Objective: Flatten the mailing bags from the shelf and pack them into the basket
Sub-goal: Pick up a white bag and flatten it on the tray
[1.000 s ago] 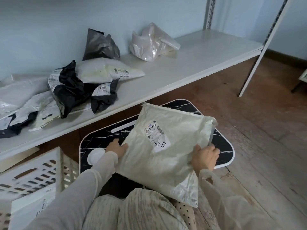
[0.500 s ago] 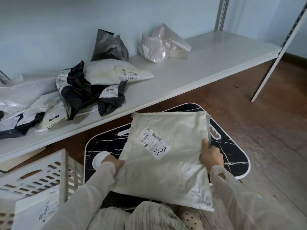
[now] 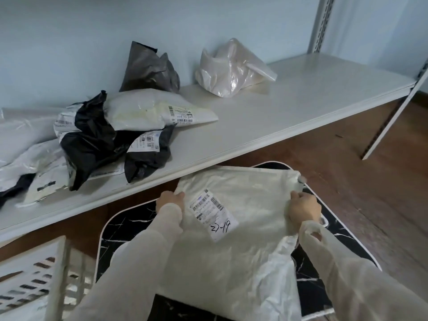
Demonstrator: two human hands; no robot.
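Both hands, left (image 3: 170,201) and right (image 3: 304,208), pinch a crinkled white plastic mailing bag (image 3: 234,246); pulling its edges evenly outward should flatten it best.

A crinkled, softly glossy plastic bag (image 3: 243,228) is lying on a glossy marble-patterned tray (image 3: 324,258); matt white shelf (image 3: 289,107) above.

You have a white mailing bag (image 3: 243,228) lying nearly flat on the black marbled board, shipping label up with handwriting on it, near end creased. More mailing bags (image 3: 111,140), black, white and grey, sit crumpled on the white shelf (image 3: 289,112). The white slatted basket (image 3: 34,274) stands at lower left.
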